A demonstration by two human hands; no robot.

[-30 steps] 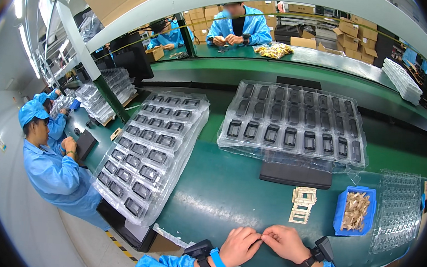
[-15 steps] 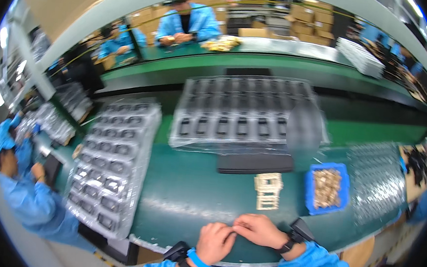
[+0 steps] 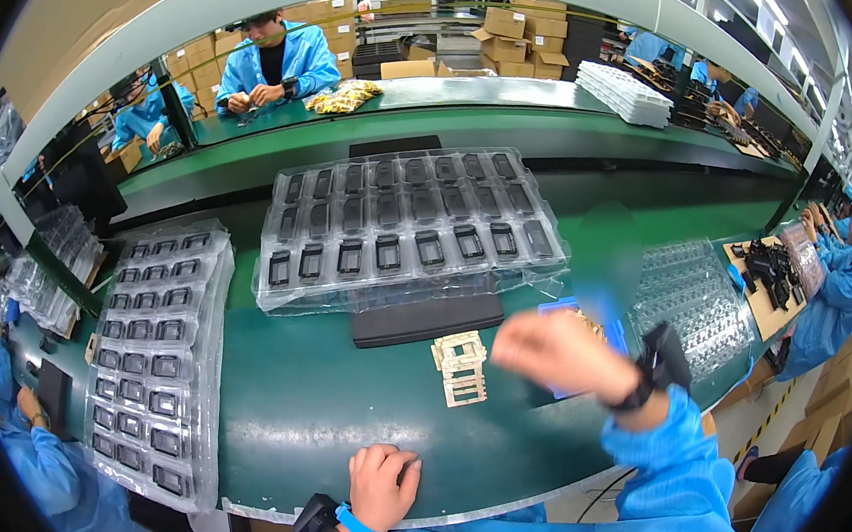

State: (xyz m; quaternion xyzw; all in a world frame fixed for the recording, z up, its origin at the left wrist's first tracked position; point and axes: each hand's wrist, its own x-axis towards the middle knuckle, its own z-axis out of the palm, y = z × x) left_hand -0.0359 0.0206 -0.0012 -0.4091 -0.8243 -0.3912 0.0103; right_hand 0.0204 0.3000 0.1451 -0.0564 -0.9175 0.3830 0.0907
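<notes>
My left hand rests at the front edge of the green table with its fingers curled in; whatever may be inside them is hidden. My right hand is raised over the near left part of a blue bin, hiding much of it. Its fingers are blurred by motion, so I cannot make out whether they hold anything. Left of that hand lie pale, flat cut-out frames, partly overlapping. Behind them, a clear plastic tray of black rectangular parts stands raised on a black box-like block.
Along the left runs another clear tray with black frames. An empty-looking clear tray lies to the right, beside a board with black parts. Across a green ledge a co-worker sits; another person works at far right.
My hands have parted: the right has gone up and right to the blue bin, while the left stays near the table edge. The view has turned to the right.
</notes>
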